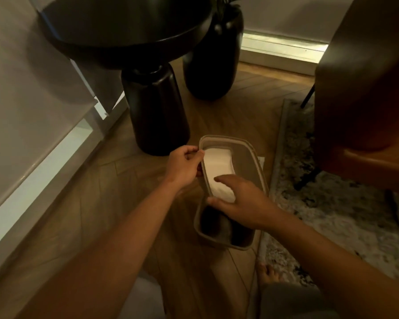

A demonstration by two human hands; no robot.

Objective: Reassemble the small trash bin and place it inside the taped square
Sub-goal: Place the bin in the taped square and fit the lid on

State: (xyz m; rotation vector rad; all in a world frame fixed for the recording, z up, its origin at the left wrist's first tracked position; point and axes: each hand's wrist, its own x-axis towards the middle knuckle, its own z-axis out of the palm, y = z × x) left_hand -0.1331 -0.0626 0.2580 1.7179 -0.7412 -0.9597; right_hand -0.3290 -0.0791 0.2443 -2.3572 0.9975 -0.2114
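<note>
Head view
Bin body (219, 238): taupe, open-topped, standing on the wood floor (217, 116) near the picture centre, toward 5 o'clock; dark interior visible at its near end.
Lid frame (247, 157): taupe rectangular frame with a white flap (217, 171) set in it, held tilted above the bin body; far end raised toward 12 o'clock, near end meeting the body's rim under the right hand.
Left hand (184, 166): at the frame's 9 o'clock edge; fingers (194, 153) closed in a pinch on the frame's far left corner.
Right hand (242, 201): at the frame's 6 o'clock end; thumb against the near edge, index finger extended over the white flap, other fingers loosely spread; whether they clamp the frame cannot be told.
Side table (157, 109): black, round top on a thick pedestal, at 11 o'clock from the bin, well apart from it.
Vase (212, 65): black, at 12 o'clock, behind the table's pedestal.
Rug (332, 203): mottled grey, at 3 o'clock; its edge runs just beside the bin.
Chair (366, 88): brown, at 2 o'clock, standing on the rug.
Bare foot (268, 275): at 6 o'clock, near the rug's edge.
Taped square: not identifiable in this view.
</note>
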